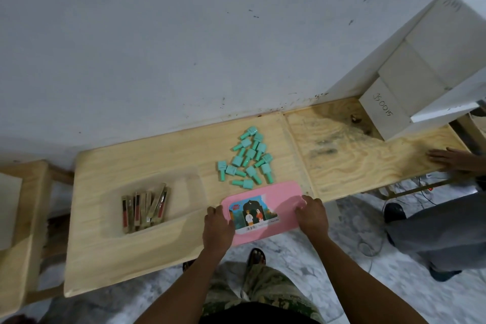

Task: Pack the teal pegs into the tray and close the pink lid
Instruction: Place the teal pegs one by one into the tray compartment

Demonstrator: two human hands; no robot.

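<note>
Against the white wall, the bench point(131, 258): long, of pale wood, and it carries all things of the task.
White boxes point(420, 66): they stand at the far right end, well apart from the work.
Clear tray point(194, 179): it sits left of the middle and already holds a row of gold and red tubes point(144, 208); no peg is inside.
Pink lid point(278, 197): it lies flat at the near edge of the bench, and its front part hangs a little over that edge. It cannot be told whether another tray is hidden under it.
Left hand point(218, 226): it grips the left end of the pink lid, the fingers bent over the edge.
Right hand point(313, 216): it holds the right end in the same way, with curled fingers on the top; the thumb is hidden.
Other hand point(447, 159): it belongs to a second person and rests flat on the far right of the bench.
Teal pegs point(249, 160): a loose heap just behind the pink lid, all still on the wood.
Step in hand: probably the very start, the handling of the lid before packing, since no peg is packed yet.
Next move: it seems the lid must be lifted or put aside so that the tray is free, and then the pegs can be gathered, a few in each grasp.
</note>
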